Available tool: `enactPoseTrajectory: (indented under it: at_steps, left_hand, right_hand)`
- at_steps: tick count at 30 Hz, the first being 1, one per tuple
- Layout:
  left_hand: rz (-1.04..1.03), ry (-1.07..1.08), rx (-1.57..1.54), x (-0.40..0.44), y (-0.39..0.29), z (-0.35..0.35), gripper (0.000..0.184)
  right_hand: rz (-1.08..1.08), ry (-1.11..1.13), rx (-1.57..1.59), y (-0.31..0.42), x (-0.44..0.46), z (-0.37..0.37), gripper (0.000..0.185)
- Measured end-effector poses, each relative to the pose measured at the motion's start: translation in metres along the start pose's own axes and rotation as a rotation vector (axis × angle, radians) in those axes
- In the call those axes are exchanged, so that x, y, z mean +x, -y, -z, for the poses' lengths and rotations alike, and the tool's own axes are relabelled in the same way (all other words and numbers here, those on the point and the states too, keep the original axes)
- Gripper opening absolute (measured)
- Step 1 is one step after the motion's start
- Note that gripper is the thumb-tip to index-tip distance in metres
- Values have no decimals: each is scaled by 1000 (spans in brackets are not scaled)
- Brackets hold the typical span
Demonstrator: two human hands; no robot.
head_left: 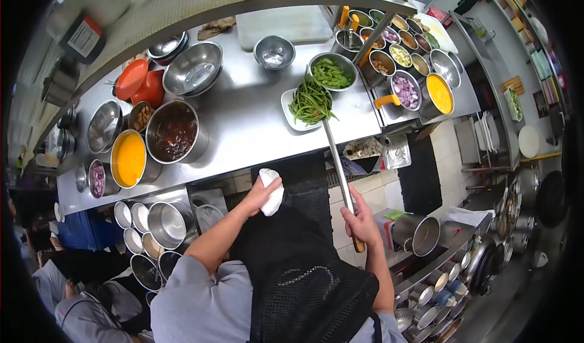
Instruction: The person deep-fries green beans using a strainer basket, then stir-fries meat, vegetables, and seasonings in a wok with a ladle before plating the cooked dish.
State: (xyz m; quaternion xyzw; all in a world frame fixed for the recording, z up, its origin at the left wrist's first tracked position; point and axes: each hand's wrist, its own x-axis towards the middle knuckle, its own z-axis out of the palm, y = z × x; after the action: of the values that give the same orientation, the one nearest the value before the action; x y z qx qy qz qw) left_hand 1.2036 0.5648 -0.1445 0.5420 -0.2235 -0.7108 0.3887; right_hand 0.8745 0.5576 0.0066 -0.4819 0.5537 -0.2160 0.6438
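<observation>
My left hand (pixel 260 196) is closed on a folded white cloth (pixel 272 192) in front of the steel counter. In my right hand (pixel 362 221) is a long metal utensil (pixel 336 154) with a wooden handle end. Its far end reaches the green beans (pixel 311 101) on a square white plate (pixel 289 111) at the counter's front; the beans hide its tip. A steel bowl of green pods (pixel 331 71) stands just behind the plate.
The steel counter (pixel 243 124) holds an empty steel bowl (pixel 274 52), a pot of dark liquid (pixel 173 132), yellow liquid (pixel 128 158) and a white board (pixel 283 25). Ingredient containers (pixel 406 91) stand right. A steel pot (pixel 420 234) is lower right. Another person (pixel 91 306) is lower left.
</observation>
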Motion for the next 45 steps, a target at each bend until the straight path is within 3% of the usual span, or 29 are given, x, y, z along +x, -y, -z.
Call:
enactPoseTrajectory:
  at_steps: [10,15,18,23,31,34,41,45]
  left_hand:
    - [-33,-42,42,-8,20,-8,60]
    - [-49,-81,59,-14,26,-10,63]
    - [-69,-78,48,-14,28,-13,65]
    - [-56,-72,50,-11,25,-22,67]
    - [-155,-90,-45,10,0,-26,59]
    - [-118,-72,-112,9,-23,-24,55]
    - [-104,-14,-152,28,-18,-33,54]
    - [-82,4,-141,31,-12,-32,54]
  right_hand:
    - [117,-173,-527,19,1,8,73]
    - [430,-317,-740,-24,16,5,73]
    - [342,-302,-766,-35,18,-5,72]
    - [469,-346,-650,-34,17,-13,70]
    - [235,-307,-561,2,2,-21,68]
    - [244,-325,-585,2,5,-23,68]
    - [203,-334,-506,10,4,-26,67]
    - [282,-351,-501,1,-3,-24,68]
